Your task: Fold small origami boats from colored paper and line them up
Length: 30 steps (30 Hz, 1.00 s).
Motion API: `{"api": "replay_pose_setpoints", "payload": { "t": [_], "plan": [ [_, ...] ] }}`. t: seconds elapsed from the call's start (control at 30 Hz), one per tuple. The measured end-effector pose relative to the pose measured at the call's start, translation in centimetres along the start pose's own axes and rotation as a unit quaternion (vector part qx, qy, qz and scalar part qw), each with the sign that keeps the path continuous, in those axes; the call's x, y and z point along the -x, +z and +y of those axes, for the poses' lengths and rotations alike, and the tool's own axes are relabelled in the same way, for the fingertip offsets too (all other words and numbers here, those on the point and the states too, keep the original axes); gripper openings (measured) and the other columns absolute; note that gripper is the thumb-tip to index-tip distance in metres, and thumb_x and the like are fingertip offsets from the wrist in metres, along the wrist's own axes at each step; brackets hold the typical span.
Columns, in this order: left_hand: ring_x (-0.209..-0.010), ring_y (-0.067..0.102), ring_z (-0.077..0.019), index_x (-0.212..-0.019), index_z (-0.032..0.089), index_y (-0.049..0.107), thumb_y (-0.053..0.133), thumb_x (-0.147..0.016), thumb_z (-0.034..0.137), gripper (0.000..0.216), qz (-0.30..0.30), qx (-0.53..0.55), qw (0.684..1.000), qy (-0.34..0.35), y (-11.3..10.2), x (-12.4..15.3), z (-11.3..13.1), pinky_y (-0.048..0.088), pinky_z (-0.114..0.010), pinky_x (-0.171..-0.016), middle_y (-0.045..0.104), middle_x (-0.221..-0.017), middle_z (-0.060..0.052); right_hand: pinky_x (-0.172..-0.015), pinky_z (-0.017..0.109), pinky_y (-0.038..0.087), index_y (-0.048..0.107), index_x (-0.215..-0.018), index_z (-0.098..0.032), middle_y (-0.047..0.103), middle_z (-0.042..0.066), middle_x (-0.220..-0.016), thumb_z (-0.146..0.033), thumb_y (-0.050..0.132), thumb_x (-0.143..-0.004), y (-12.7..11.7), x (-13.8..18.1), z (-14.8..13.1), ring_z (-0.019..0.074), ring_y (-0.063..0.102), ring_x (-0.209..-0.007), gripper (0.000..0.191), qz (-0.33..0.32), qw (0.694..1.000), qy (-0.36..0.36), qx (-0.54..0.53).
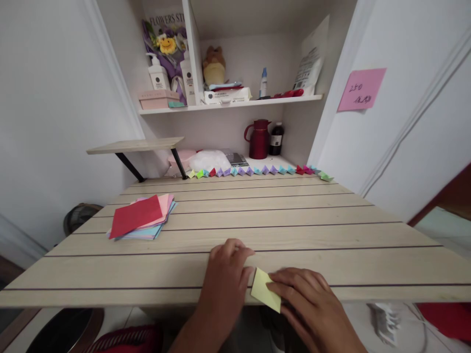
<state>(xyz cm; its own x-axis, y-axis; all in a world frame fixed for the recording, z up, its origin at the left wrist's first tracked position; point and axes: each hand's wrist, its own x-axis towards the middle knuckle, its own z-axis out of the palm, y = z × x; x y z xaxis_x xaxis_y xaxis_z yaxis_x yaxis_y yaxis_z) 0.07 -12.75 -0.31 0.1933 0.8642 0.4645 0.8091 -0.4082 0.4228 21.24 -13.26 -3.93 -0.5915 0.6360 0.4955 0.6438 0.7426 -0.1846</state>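
A small yellow-green paper (pixel 264 290) lies folded at the near edge of the wooden table (pixel 257 220). My left hand (pixel 225 279) rests beside it with fingers curled down onto the table, touching the paper's left edge. My right hand (pixel 307 299) presses on the paper's right side, its fingers together on top of the sheet. A stack of coloured paper squares (pixel 142 217), red on top, sits at the left of the table.
A row of small folded paper pieces (pixel 257 170) in several colours lines the table's far edge. Behind stand a red jug (pixel 258 139), a dark bottle (pixel 276 139) and shelves with bottles. A pink note (pixel 361 89) sticks to the right wall.
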Motion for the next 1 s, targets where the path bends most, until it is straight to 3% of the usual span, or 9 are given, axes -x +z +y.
{"api": "replay_pose_setpoints", "payload": {
  "t": [0.07,0.17,0.27,0.37,0.53,0.7,0.83,1.0],
  "plan": [
    [-0.096,0.058,-0.0184,-0.098,0.024,0.066,0.048,-0.085,0.007,0.028,0.093,-0.022,0.995,0.016,0.2,1.9,-0.5,0.044,-0.037,-0.089,0.062,-0.106,-0.004,-0.086,0.038,0.047,0.054,-0.128,-0.031,0.066,0.005,-0.118,-0.015,0.056,-0.087,0.2,0.0,0.1,0.0237,0.059,-0.107,0.044,0.001,1.000,0.002,0.001],
    [-0.101,0.058,-0.0197,-0.106,0.025,0.064,0.051,-0.088,0.013,0.025,0.130,-0.066,0.988,0.047,0.6,4.3,-1.1,0.047,-0.037,-0.088,0.061,-0.111,-0.006,-0.086,0.039,0.046,0.050,-0.132,-0.031,0.066,0.004,-0.117,-0.016,0.056,-0.087,0.6,0.2,0.2,0.0232,0.058,-0.106,0.048,-0.005,1.000,0.008,0.005],
    [-0.100,0.060,-0.0210,-0.116,0.026,0.061,0.059,-0.086,0.025,0.029,0.108,-0.113,0.982,0.104,1.1,5.4,-1.2,0.044,-0.042,-0.092,0.064,-0.112,-0.006,-0.085,0.037,0.046,0.051,-0.131,-0.030,0.066,0.005,-0.116,-0.018,0.057,-0.087,0.9,0.4,-0.1,0.0228,0.059,-0.104,0.046,0.003,1.000,0.005,0.009],
    [-0.098,0.063,-0.0204,-0.113,0.032,0.062,0.064,-0.084,0.031,0.028,0.074,-0.130,0.981,0.124,1.6,5.3,-0.9,0.040,-0.044,-0.096,0.067,-0.109,-0.002,-0.083,0.037,0.046,0.051,-0.131,-0.030,0.066,0.006,-0.115,-0.020,0.058,-0.088,1.0,0.5,-0.5,0.0228,0.060,-0.103,0.045,0.015,1.000,0.000,0.016],
    [-0.094,0.064,-0.0187,-0.099,0.032,0.067,0.065,-0.084,0.029,0.016,0.096,-0.083,0.989,0.073,1.9,4.9,-0.4,0.036,-0.043,-0.098,0.071,-0.098,0.002,-0.081,0.037,0.047,0.055,-0.126,-0.032,0.068,0.005,-0.110,-0.023,0.057,-0.089,0.4,-0.1,-0.8,0.0228,0.062,-0.099,0.038,0.011,0.999,0.038,-0.005],
    [-0.096,0.062,-0.0189,-0.091,0.035,0.070,0.063,-0.084,0.022,0.016,0.076,-0.033,0.996,0.014,1.9,4.4,0.1,0.034,-0.045,-0.098,0.071,-0.100,0.003,-0.081,0.039,0.048,0.066,-0.104,-0.031,0.067,0.005,-0.109,-0.027,0.052,-0.093,-0.4,-1.4,-0.6,0.0233,0.060,-0.098,0.017,-0.011,0.994,0.088,-0.057],
    [-0.095,0.061,-0.0216,-0.078,0.029,0.072,0.065,-0.081,0.019,0.013,0.065,-0.027,0.996,-0.055,1.7,3.2,0.8,0.035,-0.049,-0.096,0.071,-0.099,0.000,-0.081,0.038,0.047,0.066,-0.098,-0.029,0.065,0.005,-0.107,-0.027,0.049,-0.094,-0.3,-2.3,-0.4,0.0235,0.059,-0.097,0.018,-0.011,0.990,0.113,-0.087],
    [-0.095,0.062,-0.0231,-0.068,0.025,0.067,0.066,-0.080,0.023,0.012,0.030,-0.018,0.995,-0.091,1.7,1.7,0.6,0.037,-0.049,-0.093,0.071,-0.098,0.000,-0.076,0.037,0.046,0.061,-0.085,-0.024,0.062,0.004,-0.093,-0.028,0.046,-0.095,-0.1,-3.5,-0.8,0.0221,0.058,-0.087,0.019,-0.032,0.986,0.147,-0.068]
  ]
}}
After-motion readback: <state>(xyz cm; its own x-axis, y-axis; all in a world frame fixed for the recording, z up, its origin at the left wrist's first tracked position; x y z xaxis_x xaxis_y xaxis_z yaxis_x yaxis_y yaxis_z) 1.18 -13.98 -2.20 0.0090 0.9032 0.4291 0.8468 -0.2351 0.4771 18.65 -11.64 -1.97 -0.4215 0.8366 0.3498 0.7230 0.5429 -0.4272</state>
